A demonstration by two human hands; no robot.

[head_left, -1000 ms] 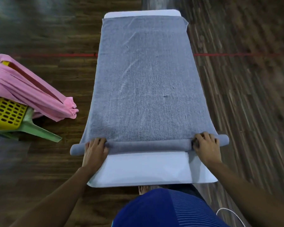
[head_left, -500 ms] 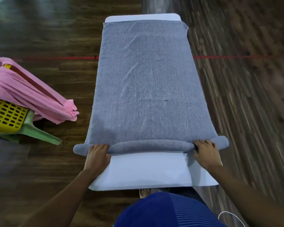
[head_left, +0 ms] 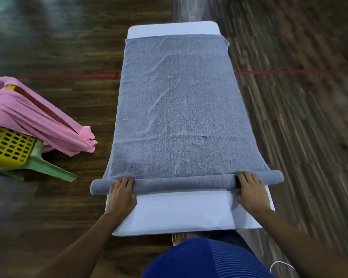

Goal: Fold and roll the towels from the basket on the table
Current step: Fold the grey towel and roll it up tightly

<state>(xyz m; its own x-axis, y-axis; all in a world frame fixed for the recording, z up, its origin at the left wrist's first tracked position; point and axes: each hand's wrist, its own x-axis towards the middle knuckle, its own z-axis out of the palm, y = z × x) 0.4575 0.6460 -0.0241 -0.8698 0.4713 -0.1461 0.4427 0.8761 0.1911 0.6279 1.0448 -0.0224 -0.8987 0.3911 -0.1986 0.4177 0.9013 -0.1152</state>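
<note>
A grey towel point(head_left: 179, 117) lies flat along the white table point(head_left: 181, 211). Its near end is wound into a tight roll point(head_left: 185, 184) that runs across the table and sticks out past both sides. My left hand point(head_left: 121, 195) grips the roll near its left end, fingers curled over the top. My right hand point(head_left: 251, 193) grips it near the right end in the same way. A pink towel point(head_left: 38, 121) hangs out of the yellow basket point(head_left: 6, 147) at the left.
The basket sits on a green plastic stool point(head_left: 48, 167) left of the table. Dark wooden floor surrounds the table, crossed by a red line point(head_left: 289, 71). A strip of bare table shows beyond the towel's far edge.
The roll has grown thicker under both hands. The towel's far edge has slid toward me, baring more white table at the far end.
</note>
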